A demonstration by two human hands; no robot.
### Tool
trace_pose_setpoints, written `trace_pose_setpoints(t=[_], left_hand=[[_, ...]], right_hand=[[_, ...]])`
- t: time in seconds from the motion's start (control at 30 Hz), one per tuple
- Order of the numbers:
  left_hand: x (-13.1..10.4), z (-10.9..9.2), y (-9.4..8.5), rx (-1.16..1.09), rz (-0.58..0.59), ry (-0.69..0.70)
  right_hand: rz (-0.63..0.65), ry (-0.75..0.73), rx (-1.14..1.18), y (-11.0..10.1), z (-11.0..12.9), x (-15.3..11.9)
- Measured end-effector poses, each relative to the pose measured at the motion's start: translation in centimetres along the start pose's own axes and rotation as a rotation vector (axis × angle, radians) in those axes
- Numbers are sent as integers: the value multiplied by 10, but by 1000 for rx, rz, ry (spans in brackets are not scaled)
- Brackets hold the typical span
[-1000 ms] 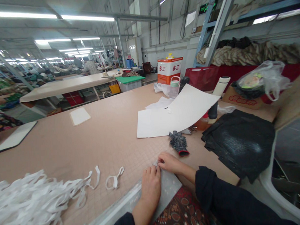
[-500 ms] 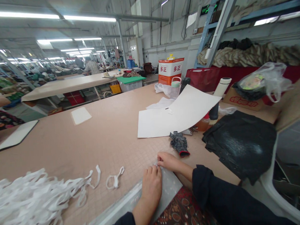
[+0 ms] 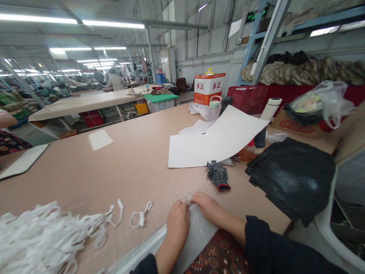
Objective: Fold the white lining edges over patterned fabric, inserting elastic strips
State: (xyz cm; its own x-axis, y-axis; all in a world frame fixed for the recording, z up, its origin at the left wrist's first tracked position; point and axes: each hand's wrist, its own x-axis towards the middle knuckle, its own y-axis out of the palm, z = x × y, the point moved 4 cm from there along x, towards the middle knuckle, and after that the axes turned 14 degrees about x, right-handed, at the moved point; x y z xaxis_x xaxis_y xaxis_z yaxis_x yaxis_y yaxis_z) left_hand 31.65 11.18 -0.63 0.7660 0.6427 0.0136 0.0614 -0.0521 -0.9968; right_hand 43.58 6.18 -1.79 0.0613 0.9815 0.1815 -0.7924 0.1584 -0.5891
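My left hand (image 3: 177,222) is closed at the front edge of the table, fingertips pinched on a translucent plastic sheet (image 3: 195,229). Close beside it on the right, my right hand (image 3: 209,208) also pinches the sheet's top edge. A small gathered bit of the plastic shows between the two sets of fingertips. From there the sheet hangs over the table edge toward a brown patterned cloth (image 3: 218,257). Just beyond my right hand lies a grey knitted glove (image 3: 218,175) with a red cuff.
White strips (image 3: 39,242) are heaped at the left, with one loose loop (image 3: 140,215) nearby. A large white sheet (image 3: 197,148) lies curled at the back. Black sheets (image 3: 294,177) are stacked at the right. A person's arm (image 3: 0,119) shows at the far left.
My left hand has shifted slightly left, and its fingers now point up at the sheet's edge. The right hand has turned and moved a little right. The fingertips have come slightly apart, baring plastic between.
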Motion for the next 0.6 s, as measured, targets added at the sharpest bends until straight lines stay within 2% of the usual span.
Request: trace_pose_setpoints(t=[0.1, 0.23, 0.33, 0.43, 0.6], left_hand=[[-5, 4, -2, 7, 17, 22], [-14, -6, -2, 152, 28, 166], [-17, -9, -2, 176, 40, 211], [-19, 2, -6, 143, 66, 164], [-29, 30, -12, -10, 142, -9]], right_hand=[[30, 4, -44, 1, 5, -3], [66, -36, -127, 0, 20, -4], [72, -76, -170, 0, 25, -7], [108, -111, -220, 1, 23, -10], [171, -129, -319, 4, 27, -12]])
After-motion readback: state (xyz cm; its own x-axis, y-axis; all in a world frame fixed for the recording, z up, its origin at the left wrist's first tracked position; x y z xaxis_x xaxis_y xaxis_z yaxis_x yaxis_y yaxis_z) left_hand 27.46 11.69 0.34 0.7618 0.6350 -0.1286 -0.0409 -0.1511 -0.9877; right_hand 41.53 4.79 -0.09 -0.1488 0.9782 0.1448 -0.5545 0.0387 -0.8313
